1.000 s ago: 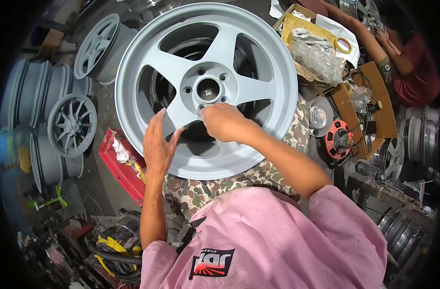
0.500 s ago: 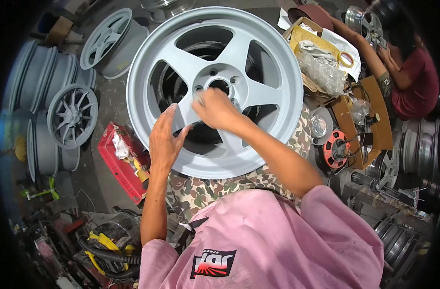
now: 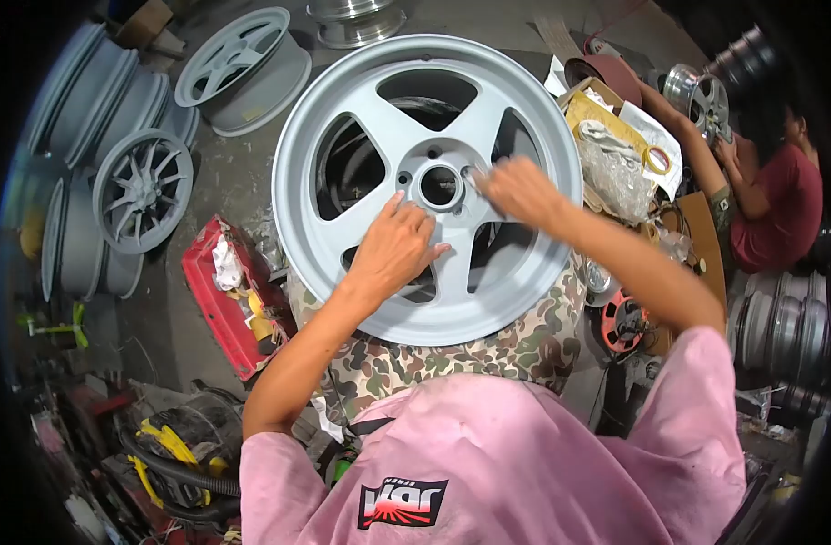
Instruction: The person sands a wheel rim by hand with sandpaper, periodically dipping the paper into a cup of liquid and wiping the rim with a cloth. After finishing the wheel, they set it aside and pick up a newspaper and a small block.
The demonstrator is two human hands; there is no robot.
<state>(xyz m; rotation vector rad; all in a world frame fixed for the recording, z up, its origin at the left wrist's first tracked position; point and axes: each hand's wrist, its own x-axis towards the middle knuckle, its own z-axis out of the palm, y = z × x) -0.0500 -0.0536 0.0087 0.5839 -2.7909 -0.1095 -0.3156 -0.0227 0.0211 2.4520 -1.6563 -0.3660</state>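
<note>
A large light-grey wheel rim (image 3: pixel 474 118) with wide spokes lies face up before me, its lower edge above camouflage-patterned cloth (image 3: pixel 406 361). My left hand (image 3: pixel 395 243) rests on a lower-left spoke near the hub, fingers spread and nothing visible in it. To the right of the central bore, my right hand (image 3: pixel 522 193) is at the hub's bolt holes, its fingers curled together and blurred. Whatever those fingers may hold is hidden.
Other grey rims (image 3: pixel 143 191) stand at the left. A red tray (image 3: pixel 217 313) with tape and paper sits beside the rim. A cardboard box (image 3: pixel 706 241) and a red cable reel (image 3: pixel 622 322) are at the right, near a seated person (image 3: pixel 779 204).
My right hand has moved from the central bore to the hub's right side. My left hand has come off the left edge area onto the lower-left spoke. The camera view has shifted.
</note>
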